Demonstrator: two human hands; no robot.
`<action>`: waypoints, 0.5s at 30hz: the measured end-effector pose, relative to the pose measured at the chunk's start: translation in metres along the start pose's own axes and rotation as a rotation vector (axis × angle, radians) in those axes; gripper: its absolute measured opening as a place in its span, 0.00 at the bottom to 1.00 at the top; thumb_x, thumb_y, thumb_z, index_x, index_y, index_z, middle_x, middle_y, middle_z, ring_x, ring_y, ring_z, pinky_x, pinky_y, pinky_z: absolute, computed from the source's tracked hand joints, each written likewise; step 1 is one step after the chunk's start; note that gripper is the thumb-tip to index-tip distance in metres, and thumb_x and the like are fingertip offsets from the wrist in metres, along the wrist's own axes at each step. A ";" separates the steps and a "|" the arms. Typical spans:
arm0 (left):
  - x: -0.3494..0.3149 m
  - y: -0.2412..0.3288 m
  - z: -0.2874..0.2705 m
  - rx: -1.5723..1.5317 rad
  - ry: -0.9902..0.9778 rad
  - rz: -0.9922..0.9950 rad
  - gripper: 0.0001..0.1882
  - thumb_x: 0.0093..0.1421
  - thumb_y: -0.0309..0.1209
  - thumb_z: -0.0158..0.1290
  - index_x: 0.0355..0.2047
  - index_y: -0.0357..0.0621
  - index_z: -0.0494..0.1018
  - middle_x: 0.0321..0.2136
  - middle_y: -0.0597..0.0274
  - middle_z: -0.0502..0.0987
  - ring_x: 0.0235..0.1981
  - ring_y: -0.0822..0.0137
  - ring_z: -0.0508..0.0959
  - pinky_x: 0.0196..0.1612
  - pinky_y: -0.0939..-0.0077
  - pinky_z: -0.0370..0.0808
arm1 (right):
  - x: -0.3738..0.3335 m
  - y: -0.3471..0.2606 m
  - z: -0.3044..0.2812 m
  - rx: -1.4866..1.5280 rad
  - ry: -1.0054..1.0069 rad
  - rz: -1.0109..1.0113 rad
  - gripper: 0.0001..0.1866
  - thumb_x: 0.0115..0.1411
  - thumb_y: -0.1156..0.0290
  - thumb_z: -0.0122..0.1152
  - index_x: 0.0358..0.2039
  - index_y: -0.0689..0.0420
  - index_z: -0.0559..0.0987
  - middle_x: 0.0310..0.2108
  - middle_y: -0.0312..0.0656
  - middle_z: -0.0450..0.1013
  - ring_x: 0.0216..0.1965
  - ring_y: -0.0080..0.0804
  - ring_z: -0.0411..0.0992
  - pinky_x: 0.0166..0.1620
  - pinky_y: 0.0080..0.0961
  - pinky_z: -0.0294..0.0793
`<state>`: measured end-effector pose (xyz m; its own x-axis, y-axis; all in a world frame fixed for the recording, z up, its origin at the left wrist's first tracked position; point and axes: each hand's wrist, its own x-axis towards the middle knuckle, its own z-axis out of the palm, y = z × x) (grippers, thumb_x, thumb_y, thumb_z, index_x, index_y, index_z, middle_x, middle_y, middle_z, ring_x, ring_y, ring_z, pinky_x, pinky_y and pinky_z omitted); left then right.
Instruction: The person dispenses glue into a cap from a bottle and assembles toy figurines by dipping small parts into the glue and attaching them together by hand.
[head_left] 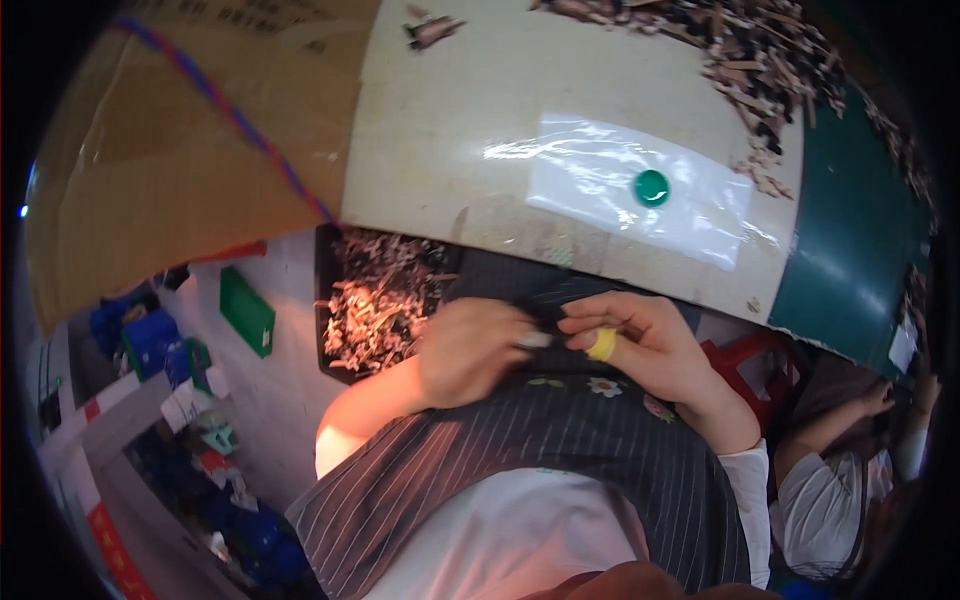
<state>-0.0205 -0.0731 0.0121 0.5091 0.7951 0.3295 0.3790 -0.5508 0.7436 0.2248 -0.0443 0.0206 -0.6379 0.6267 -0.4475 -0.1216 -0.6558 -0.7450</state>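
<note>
Both hands are in front of my striped apron (420, 460), just below the table's near edge. My left hand (470, 350) is smeared by motion, so its grip does not show clearly. A whitish patch (532, 340) shows at its fingertips; whether it is tape or a small piece I cannot make out. Close beside it, my right hand (650, 345) has its fingers curled toward the thumb, which wears a yellow wrap (602, 345). Anything held between those fingers is too small or hidden to name.
On the pale tabletop (450, 130) lie a clear plastic sheet (570, 180), a round green lid (652, 188) and a heap of small brown-pink pieces (765, 70). A dark tray (385, 300) of similar pieces stands left. Cardboard (200, 150) covers the far left. A co-worker (825, 490) sits right.
</note>
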 end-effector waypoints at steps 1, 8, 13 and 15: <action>-0.023 -0.010 -0.006 0.065 0.097 -0.120 0.19 0.46 0.20 0.60 0.41 0.36 0.72 0.36 0.51 0.78 0.36 0.55 0.79 0.40 0.68 0.75 | -0.005 -0.005 -0.011 -0.018 0.041 -0.046 0.13 0.62 0.73 0.57 0.45 0.65 0.74 0.37 0.43 0.77 0.38 0.24 0.75 0.42 0.18 0.74; -0.164 -0.103 -0.065 0.396 0.381 -0.981 0.15 0.60 0.28 0.56 0.45 0.33 0.73 0.37 0.54 0.80 0.34 0.67 0.78 0.39 0.75 0.74 | -0.040 -0.030 -0.125 -0.542 1.175 -0.468 0.09 0.62 0.67 0.59 0.30 0.59 0.76 0.21 0.31 0.71 0.21 0.13 0.65 0.25 0.10 0.62; -0.057 -0.029 -0.064 0.286 0.141 -0.812 0.06 0.53 0.22 0.58 0.31 0.33 0.76 0.28 0.53 0.78 0.28 0.58 0.78 0.33 0.72 0.74 | -0.013 -0.041 -0.151 -1.001 1.350 -0.294 0.13 0.58 0.65 0.62 0.26 0.63 0.75 0.15 0.39 0.68 0.16 0.19 0.63 0.21 0.23 0.61; 0.008 -0.014 -0.055 0.160 0.106 -0.454 0.07 0.51 0.20 0.58 0.31 0.33 0.77 0.26 0.53 0.77 0.26 0.62 0.77 0.30 0.74 0.72 | -0.012 -0.034 -0.166 -1.136 1.368 -0.303 0.13 0.57 0.65 0.61 0.26 0.62 0.75 0.16 0.43 0.68 0.17 0.28 0.64 0.23 0.28 0.64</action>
<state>-0.0640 -0.0456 0.0361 0.1869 0.9807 0.0567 0.6623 -0.1684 0.7301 0.3632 0.0404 -0.0304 0.3894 0.9098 0.1439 0.7978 -0.2550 -0.5464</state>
